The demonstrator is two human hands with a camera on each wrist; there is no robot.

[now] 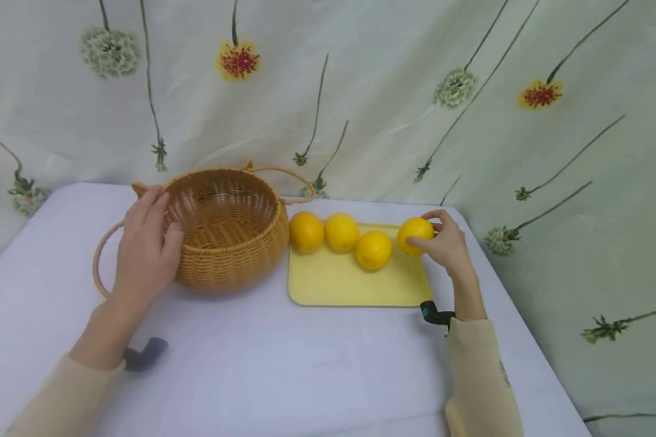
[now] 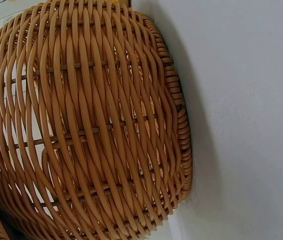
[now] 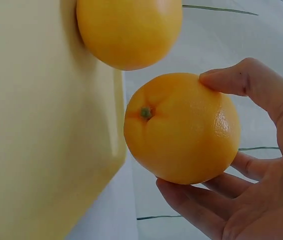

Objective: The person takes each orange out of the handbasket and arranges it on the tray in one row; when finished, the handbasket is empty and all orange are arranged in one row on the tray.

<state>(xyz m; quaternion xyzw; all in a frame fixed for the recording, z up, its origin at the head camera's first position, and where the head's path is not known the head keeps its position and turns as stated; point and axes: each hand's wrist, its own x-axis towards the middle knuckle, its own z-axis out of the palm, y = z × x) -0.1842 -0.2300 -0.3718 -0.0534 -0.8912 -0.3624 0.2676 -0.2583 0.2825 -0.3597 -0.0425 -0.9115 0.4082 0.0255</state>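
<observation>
A round wicker basket (image 1: 235,267) stands on the left of the table, its mouth facing up, its woven side filling much of the left wrist view. My left hand (image 1: 150,243) holds its left rim, with fingers and thumb over the edge. On the right, my right hand (image 1: 448,246) grips an orange (image 3: 181,130) between thumb and fingers, at the far right corner of a yellow tray (image 1: 355,288). In the right wrist view the fruit's green stem end shows. Three more oranges sit on the tray: one by the basket (image 1: 307,232), a middle one (image 1: 341,232) and a nearer one (image 1: 374,249).
A white cloth covers the table (image 1: 284,364). Behind and to the right hangs a pale curtain (image 1: 372,91) with printed flowers. Looped wicker handles (image 1: 287,173) stick out from the basket on both sides, the right one reaching toward the tray's back corner.
</observation>
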